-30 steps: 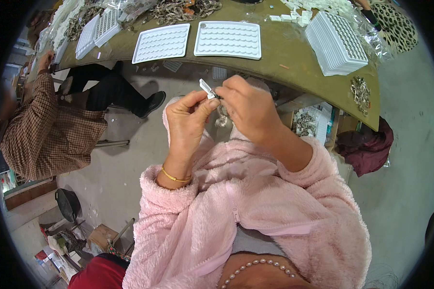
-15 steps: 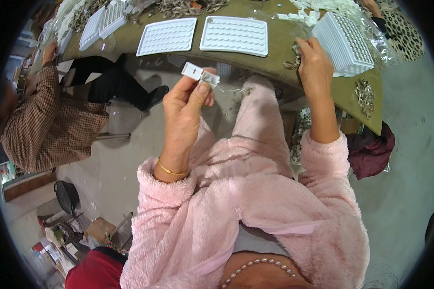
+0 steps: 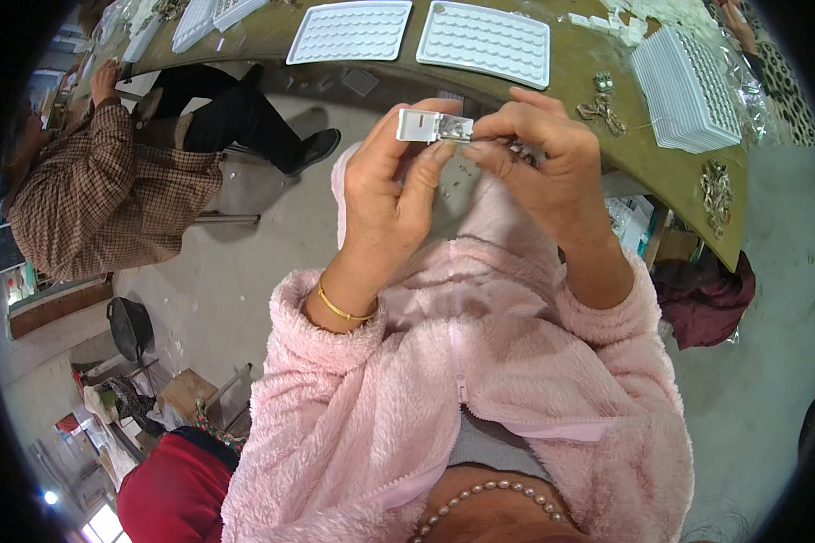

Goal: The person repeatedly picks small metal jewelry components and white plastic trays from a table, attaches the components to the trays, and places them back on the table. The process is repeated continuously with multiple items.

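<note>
My left hand (image 3: 391,185) grips a small white plastic case (image 3: 417,126) between thumb and fingers, raised above my lap. The case is flipped open, its white lid to the left and a clear compartment to the right. At the compartment's right end, my right hand (image 3: 552,163) is closed, thumb and forefinger pinched together beside the case. Some small greyish pieces (image 3: 523,152) show under its curled fingers, too small and hidden to name. Ahead on the table, a little heap of similar greyish metallic bits (image 3: 602,113) lies near the front edge.
Two white moulded trays (image 3: 349,32) with rows of hollows lie on the green table (image 3: 570,81). At right stands a tall tray stack (image 3: 688,95), near another small heap (image 3: 717,195). Several white cases (image 3: 607,25) lie behind. A seated person (image 3: 118,190) is at left.
My right hand has left the heap on the table and come back left to the open case. My left hand has moved slightly right with the case. The view has shifted.
</note>
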